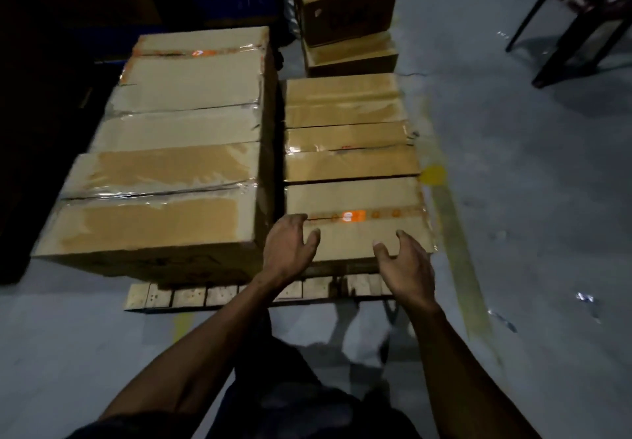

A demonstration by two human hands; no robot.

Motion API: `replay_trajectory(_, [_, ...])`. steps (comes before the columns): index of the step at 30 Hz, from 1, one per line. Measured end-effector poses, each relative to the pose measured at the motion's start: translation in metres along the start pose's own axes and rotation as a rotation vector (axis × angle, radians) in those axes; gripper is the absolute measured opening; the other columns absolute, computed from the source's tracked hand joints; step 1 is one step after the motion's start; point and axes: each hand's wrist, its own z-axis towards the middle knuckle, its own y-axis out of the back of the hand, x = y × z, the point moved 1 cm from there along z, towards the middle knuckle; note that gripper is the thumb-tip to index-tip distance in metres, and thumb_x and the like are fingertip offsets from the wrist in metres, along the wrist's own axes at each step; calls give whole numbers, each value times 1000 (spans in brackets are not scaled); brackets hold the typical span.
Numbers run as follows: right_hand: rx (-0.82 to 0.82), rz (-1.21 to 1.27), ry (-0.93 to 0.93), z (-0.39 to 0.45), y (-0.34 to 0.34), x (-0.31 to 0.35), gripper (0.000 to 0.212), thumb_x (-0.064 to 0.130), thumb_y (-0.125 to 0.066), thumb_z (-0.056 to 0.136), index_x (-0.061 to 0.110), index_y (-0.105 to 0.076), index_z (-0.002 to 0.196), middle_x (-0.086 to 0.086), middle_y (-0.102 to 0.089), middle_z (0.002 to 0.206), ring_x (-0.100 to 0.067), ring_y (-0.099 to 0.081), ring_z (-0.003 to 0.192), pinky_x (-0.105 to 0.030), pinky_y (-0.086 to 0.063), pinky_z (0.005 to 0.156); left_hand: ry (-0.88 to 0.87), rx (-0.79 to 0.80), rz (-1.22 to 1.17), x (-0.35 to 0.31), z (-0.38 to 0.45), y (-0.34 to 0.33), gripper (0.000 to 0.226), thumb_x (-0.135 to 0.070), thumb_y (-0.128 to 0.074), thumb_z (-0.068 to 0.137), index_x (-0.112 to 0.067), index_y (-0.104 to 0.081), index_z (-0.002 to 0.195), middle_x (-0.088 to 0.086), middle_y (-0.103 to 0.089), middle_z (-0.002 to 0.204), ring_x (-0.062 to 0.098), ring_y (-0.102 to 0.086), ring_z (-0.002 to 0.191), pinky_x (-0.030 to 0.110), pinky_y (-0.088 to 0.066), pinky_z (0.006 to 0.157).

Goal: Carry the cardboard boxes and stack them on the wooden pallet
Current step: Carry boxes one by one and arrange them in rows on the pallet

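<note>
A wooden pallet [191, 296] lies on the floor with taped cardboard boxes on it. A taller stack [178, 165] fills its left side and a lower row fills the right. The nearest box of that row [362, 230] carries orange-printed tape. My left hand [289, 250] hovers at that box's near left corner with relaxed fingers, holding nothing. Over the box's near edge, my right hand [405, 265] has its fingers spread and loosely bent, and it holds nothing either. Whether either hand touches the box is unclear.
Two more cardboard boxes [345, 7] are stacked on the floor behind the pallet. A dark chair [578, 17] stands at the far right. Yellow floor tape [455, 243] runs along the pallet's right side. Grey floor lies to the right and in front.
</note>
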Motion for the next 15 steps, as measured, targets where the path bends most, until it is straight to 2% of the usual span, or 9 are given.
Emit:
replay_trajectory(3, [14, -21, 12, -14, 55, -46, 70, 59, -48, 96, 20, -35, 152, -4, -37, 157, -27, -33, 144, -46, -28, 117, -19, 37, -8, -56, -22, -28, 63, -50, -39, 93, -6, -56, 136, 15, -60, 135, 29, -53, 125, 39, -41, 104])
replay_trajectory(7, [-24, -37, 10, -5, 121, -91, 71, 61, -46, 95, 23, -33, 153, -2, -35, 159, -26, -31, 145, -44, -27, 117, -58, 59, 13, -125, -21, -67, 50, -40, -49, 101, -7, -56, 137, 14, -60, 136, 29, -52, 127, 37, -39, 105])
replay_trajectory(10, [-36, -54, 29, 21, 156, -114, 73, 63, -45, 95, 22, -31, 154, -2, -34, 160, -27, -31, 145, -46, -28, 117, -61, 51, -1, -168, -3, -93, 49, -40, -47, 102, -8, -55, 139, 12, -58, 139, 27, -50, 130, 37, -38, 107])
replay_trajectory(15, [39, -85, 47, 93, 201, -153, 74, 62, -44, 96, 22, -26, 156, -1, -28, 162, -25, -25, 148, -45, -23, 119, -2, 49, -30, -231, 44, -142, 51, -41, -46, 103, -6, -54, 139, 14, -56, 142, 29, -47, 133, 36, -36, 109])
